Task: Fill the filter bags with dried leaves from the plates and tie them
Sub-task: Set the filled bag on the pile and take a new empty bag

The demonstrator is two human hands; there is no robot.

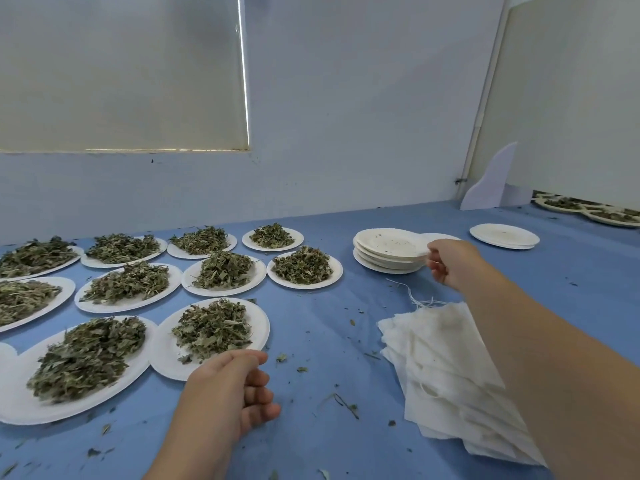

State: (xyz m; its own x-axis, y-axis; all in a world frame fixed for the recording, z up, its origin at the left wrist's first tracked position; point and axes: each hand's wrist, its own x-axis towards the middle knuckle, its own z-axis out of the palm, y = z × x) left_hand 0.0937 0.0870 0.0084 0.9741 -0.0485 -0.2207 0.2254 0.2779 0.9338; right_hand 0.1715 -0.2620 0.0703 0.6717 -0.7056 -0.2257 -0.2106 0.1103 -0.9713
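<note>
Several white paper plates heaped with dried green leaves cover the left half of the blue table; the nearest one [214, 337] lies just beyond my left hand [232, 393]. That hand hovers over the table with loosely curled fingers and holds nothing. A pile of white filter bags [440, 368] with loose strings lies at the right, partly under my right forearm. My right hand [450, 263] reaches past the bags and pinches the rim of the top empty plate [391, 245] on a stack of empty plates.
Another low stack of empty plates [504, 236] sits further right. More plates with leaves [588, 207] stand at the far right by the wall. A white cut-out board [491, 183] leans in the corner. Leaf crumbs [346, 401] dot the blue table [318, 327].
</note>
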